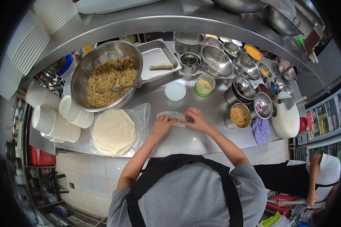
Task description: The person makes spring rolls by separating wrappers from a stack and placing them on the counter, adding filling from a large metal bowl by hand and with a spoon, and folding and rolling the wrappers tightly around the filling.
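Observation:
On the steel counter in front of me lies a thin pale wrapper, partly rolled or folded. My left hand rests on its left part, fingers bent and pressed on it. My right hand holds its right edge with curved fingers. A stack of round pale wrapper sheets lies on plastic to the left. Behind it, a large steel bowl holds a shredded filling with a spoon. One finished-looking roll sits in a steel tray. A small tub of yellow crumbs stands behind my hands.
Stacked white paper bowls stand at the left. Steel bowls and pots crowd the right, near a purple cloth and a round white board. A steel shelf crosses above. Another person is at lower right.

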Demonstrator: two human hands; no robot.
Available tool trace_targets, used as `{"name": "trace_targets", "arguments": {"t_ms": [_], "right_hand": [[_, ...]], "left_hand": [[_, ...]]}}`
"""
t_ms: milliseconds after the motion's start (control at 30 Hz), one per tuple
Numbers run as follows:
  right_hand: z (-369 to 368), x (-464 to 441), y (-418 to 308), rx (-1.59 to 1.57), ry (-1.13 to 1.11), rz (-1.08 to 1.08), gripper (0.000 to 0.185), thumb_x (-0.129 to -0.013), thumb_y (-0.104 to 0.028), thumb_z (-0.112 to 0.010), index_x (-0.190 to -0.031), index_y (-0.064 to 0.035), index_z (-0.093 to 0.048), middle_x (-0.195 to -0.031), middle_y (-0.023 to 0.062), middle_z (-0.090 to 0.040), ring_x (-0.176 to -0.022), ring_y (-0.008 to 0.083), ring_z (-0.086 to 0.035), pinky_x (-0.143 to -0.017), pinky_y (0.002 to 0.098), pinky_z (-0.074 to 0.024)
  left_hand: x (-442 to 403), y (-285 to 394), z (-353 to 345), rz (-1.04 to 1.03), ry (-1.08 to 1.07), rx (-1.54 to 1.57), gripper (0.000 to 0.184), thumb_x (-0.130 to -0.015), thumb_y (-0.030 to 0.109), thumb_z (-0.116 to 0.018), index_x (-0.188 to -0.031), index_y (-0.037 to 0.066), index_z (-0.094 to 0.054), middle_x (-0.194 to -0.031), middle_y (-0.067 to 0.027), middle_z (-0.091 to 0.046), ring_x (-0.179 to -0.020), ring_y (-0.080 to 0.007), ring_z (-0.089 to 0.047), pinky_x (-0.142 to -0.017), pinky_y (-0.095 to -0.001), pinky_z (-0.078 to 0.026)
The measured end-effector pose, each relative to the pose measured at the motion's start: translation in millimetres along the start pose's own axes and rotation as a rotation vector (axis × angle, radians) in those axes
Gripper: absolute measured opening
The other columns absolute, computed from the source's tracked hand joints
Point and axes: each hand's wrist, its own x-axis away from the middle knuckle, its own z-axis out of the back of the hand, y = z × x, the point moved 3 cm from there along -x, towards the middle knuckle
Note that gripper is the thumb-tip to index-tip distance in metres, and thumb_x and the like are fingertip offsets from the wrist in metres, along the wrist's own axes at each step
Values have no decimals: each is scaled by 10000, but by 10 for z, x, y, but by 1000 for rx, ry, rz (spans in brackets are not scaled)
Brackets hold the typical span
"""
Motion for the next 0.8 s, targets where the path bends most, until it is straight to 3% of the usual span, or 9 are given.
{"name": "trace_targets", "arguments": {"t_ms": [133,300,400,500,600,800], "right_hand": [[-265,81,-190,18,15,23,275,-746,-245,-727,-962,-122,-609,-1031,29,-559,-960,242,-496,-825,379,-361],[-359,95,-117,-54,83,-87,274,-730,-218,-739,-964,-118,-638,-989,22,-579,-935,227,-509,-822,363,-364],[-376,71,19,-159,35,-190,246,-721,-221,-741,-935,-123,-671,-971,14,-575,-948,217,-503,-857,370,-345],[-382,31,121,-202,73,-189,231,-730,-242,-739,-933,-138,-702,-946,8,-573,-954,206,-494,-878,375,-327],[-318,-37,198,-150,58,-214,237,-749,-260,-732,-958,-150,-720,-935,5,-577,-968,198,-489,-892,376,-317],[-387,-85,334,-296,-17,-287,232,-790,-259,-705,-979,-124,-716,-889,30,-580,-941,204,-505,-859,365,-358]], "left_hand": [[-104,-154,37,30,-82,112,424,-756,86,-633,-1162,205,-601,-1052,-71,-611,-1018,-280,-580,-865,-408,-449],[-226,-428,70,79,-275,326,406,-725,146,-724,-1118,156,-624,-1059,-90,-652,-990,-252,-621,-820,-387,-477],[-298,-636,-39,99,-314,620,281,-748,183,-725,-1019,129,-680,-1046,-84,-644,-976,-274,-617,-790,-376,-481],[-342,-739,-80,53,-256,691,200,-780,230,-709,-942,114,-715,-1014,-69,-632,-979,-275,-586,-837,-376,-448],[-366,-762,-101,12,-163,520,201,-807,264,-682,-954,134,-722,-983,-54,-617,-990,-265,-541,-881,-378,-397],[-434,-857,-196,139,-251,512,203,-801,306,-687,-950,169,-706,-967,-37,-616,-982,-240,-530,-855,-379,-376]]}}
